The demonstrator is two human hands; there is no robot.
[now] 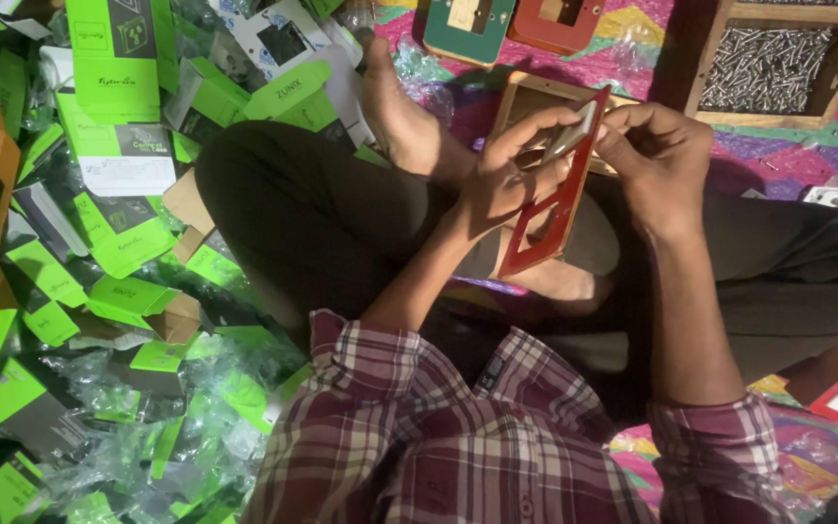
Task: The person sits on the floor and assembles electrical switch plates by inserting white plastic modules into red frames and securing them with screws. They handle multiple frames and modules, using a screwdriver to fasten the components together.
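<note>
Plaid maroon-and-white shirt sleeves (458,437) fill the nearest part of the view, with both forearms reaching away from them toward a red rectangular plastic frame plate with cut-out openings (550,209). That frame plate is held tilted above the person's crossed legs in dark trousers (312,218), clear of the floor. On the near-left edge of the frame plate, the left hand (497,175) grips with fingers curled over the rim and thumb pressed against the face, pinching the plate firmly. At the upper end of the frame plate, the right hand (657,155) is closed, its fingertips pinching a small pale silvery rectangular insert (574,131) that lies against the plate's top corner; whether the insert is seated in an opening cannot be told. Behind the frame plate rests a tan wooden frame board (526,97) on a pink and purple patterned cloth (632,58). Beyond the frame plate lie a green plate (467,29) and another red plate (555,19). To the far right of the frame plate stands a wooden tray of metal screws (768,63). Well to the left of the frame plate, a heap of green and white cardboard cartons and clear plastic wrappers (99,243) covers the floor. A bare foot (400,116) lies just left of the frame plate.
</note>
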